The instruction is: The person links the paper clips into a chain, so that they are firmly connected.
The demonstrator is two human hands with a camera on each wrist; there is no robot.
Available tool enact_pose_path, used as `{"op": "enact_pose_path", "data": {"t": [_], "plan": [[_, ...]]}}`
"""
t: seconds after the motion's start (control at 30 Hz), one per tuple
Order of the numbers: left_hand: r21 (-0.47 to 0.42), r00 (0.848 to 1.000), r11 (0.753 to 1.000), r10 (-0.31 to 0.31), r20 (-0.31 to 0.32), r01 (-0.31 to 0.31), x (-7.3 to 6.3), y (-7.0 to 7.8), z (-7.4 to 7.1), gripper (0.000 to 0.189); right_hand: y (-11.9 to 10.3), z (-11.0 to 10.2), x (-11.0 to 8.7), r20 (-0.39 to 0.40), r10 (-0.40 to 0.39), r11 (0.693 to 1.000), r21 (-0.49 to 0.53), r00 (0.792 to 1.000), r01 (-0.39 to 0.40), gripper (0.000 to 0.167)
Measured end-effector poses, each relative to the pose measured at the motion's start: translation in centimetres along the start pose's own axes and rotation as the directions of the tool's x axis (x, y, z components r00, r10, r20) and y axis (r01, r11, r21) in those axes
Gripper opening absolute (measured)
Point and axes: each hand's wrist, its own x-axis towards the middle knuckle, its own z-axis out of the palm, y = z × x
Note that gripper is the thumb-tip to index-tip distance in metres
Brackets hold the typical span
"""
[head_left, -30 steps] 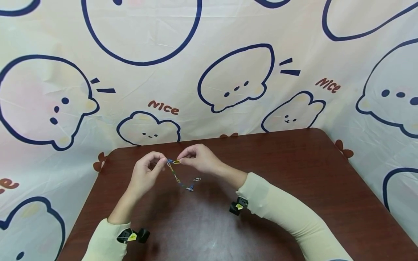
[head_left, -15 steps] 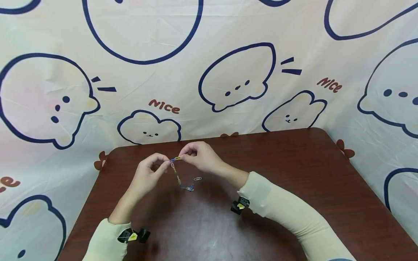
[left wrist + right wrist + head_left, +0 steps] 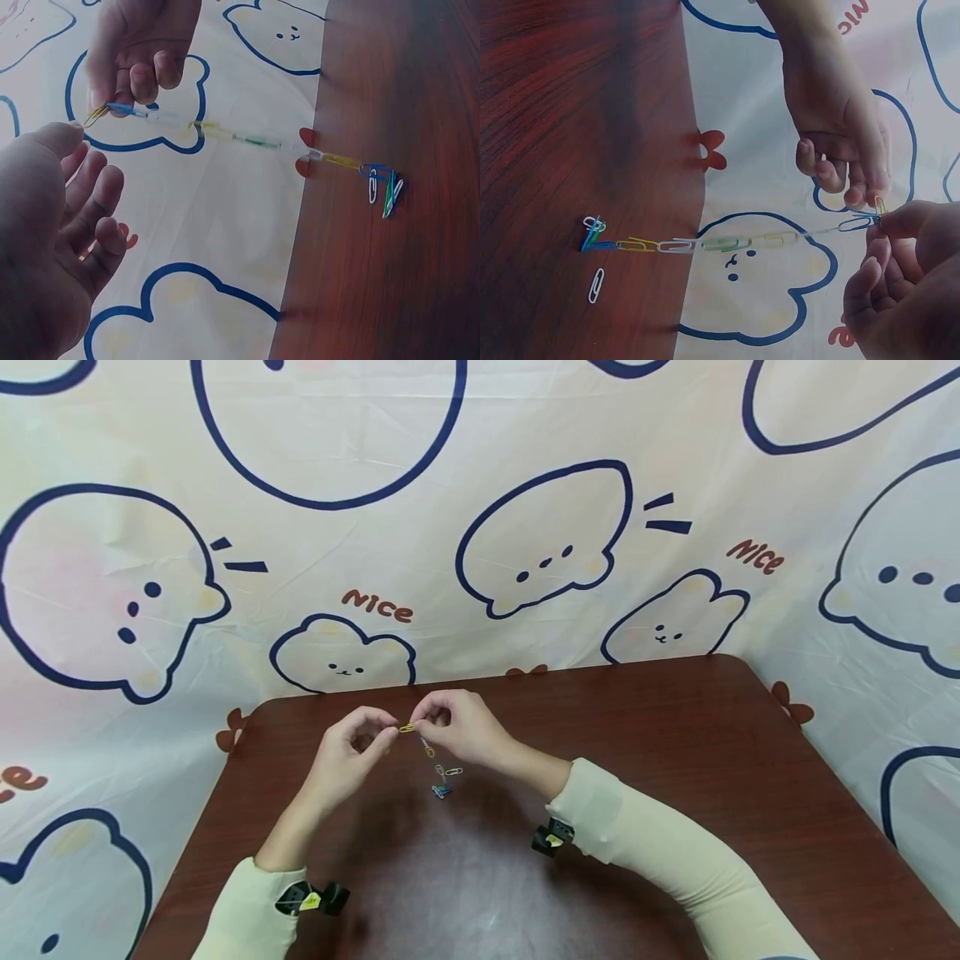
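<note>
A yellow paper clip (image 3: pixel 407 727) sits between the fingertips of both hands, above the far part of the table. My left hand (image 3: pixel 352 752) pinches its left end with thumb and forefinger. My right hand (image 3: pixel 461 727) pinches where it meets a blue paper clip (image 3: pixel 856 223). From there a chain of paper clips (image 3: pixel 724 244) in yellow, white, green and blue hangs down. The chain's lower end (image 3: pixel 382 176) lies bunched on the table. Beside it lies a loose white paper clip (image 3: pixel 596 286).
The dark reddish-brown table (image 3: pixel 637 760) has rounded far corners. Behind it and at both sides hangs a pale cloth (image 3: pixel 525 427) with cartoon outlines. Each sleeve cuff carries a small black camera, such as the left one (image 3: pixel 311 899).
The left fingers have moved right, from the blue clip to the yellow clip. The right hand's grip has shifted toward the blue clip, and the chain now hangs from the right hand, farther right.
</note>
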Motion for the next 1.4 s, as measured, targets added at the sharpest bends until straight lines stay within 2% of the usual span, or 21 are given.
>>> {"op": "enact_pose_path", "data": {"t": [0.23,0.47,0.73,1.1,1.4], "plan": [[0.000,1.000,1.000,0.021,-0.005,-0.021,-0.1,-0.2,0.4,0.012,-0.1,0.2,-0.1,-0.008,-0.032,0.999,-0.011,0.999,0.032,0.004],[-0.018,1.000,1.000,0.024,-0.006,-0.024,0.0,-0.1,0.6,0.008,-0.3,0.2,-0.1,-0.011,-0.029,0.999,-0.017,1.000,0.029,0.003],[0.003,1.000,1.000,0.016,-0.011,-0.016,-0.2,0.0,0.1,0.006,0.0,0.2,0.1,-0.009,-0.043,0.999,0.007,0.999,0.043,0.005],[0.080,0.997,0.996,0.035,-0.070,-0.030,-1.0,-0.6,-2.6,0.003,3.0,-1.2,0.6,-0.057,0.034,0.999,-0.027,0.998,-0.035,0.006],[0.093,0.994,0.996,0.020,-0.109,-0.010,-1.6,-0.7,-4.1,0.003,6.8,-1.0,0.6,-0.034,0.101,0.993,-0.059,0.994,-0.103,0.006]]}}
